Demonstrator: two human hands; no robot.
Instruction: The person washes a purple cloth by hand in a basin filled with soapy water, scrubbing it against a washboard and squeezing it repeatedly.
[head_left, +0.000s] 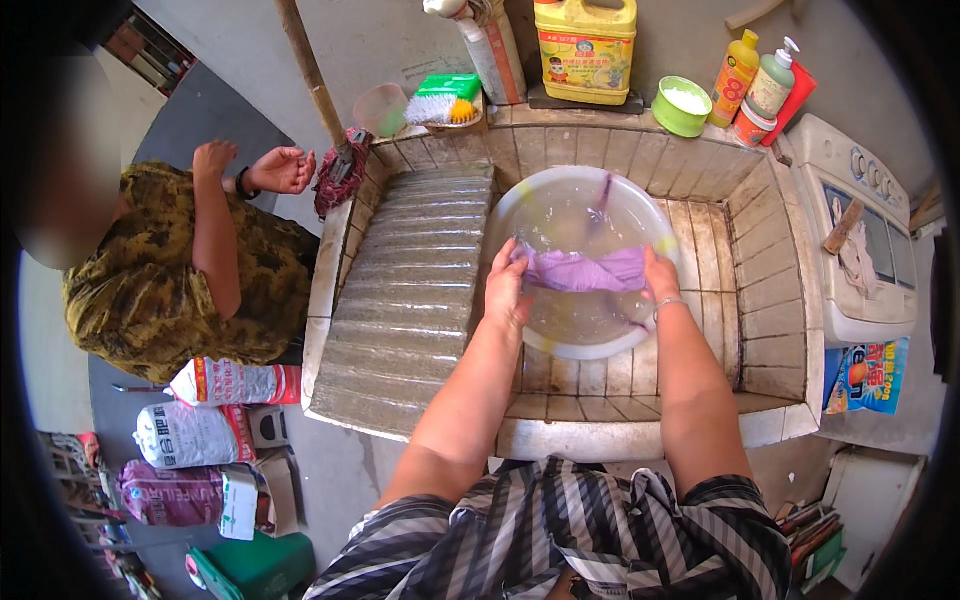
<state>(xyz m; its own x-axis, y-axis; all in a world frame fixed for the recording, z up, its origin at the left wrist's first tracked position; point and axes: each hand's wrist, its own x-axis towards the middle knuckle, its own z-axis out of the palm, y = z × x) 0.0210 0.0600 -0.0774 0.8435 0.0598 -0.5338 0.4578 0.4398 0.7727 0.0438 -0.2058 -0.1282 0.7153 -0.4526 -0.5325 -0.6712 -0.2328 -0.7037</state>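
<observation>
A wet purple cloth (586, 271) is stretched between my two hands over a round plastic basin (577, 346) of water. My left hand (506, 286) grips its left end and my right hand (660, 276), with a bracelet at the wrist, grips its right end. The cloth looks bunched and slightly twisted. Beneath the basin is the floor of a tiled sink (701, 247); a ridged concrete washboard (405, 292) slopes along the sink's left side.
A person (187, 262) in a camouflage shirt stands at the left, beside a mop (341, 169). Along the back ledge are scrubbing brushes (442, 109), a yellow jug (585, 56), a green bowl (682, 109) and a pump bottle (771, 82). A washing machine (862, 300) stands right.
</observation>
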